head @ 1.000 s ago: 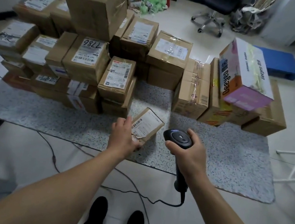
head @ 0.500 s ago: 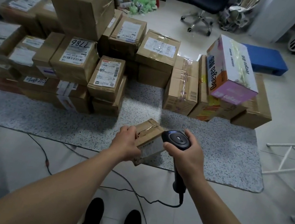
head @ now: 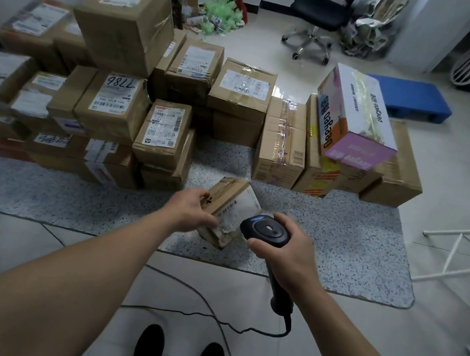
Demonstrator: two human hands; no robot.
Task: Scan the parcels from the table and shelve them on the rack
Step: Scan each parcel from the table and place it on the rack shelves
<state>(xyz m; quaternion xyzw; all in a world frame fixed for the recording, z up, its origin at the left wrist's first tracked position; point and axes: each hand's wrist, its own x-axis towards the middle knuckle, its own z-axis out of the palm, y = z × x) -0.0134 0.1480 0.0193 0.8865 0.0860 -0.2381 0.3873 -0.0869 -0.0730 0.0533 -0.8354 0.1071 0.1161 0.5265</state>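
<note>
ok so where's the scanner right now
Head view, just right of centre: the scanner is gripped in the right hand over the near edge of the table, its head close beside the small parcel held by the left hand.

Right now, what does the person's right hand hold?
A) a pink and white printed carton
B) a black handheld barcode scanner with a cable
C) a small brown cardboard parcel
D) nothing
B: the right hand grips the black handheld barcode scanner by its handle, while the left hand holds the small brown cardboard parcel over the table edge.
</note>
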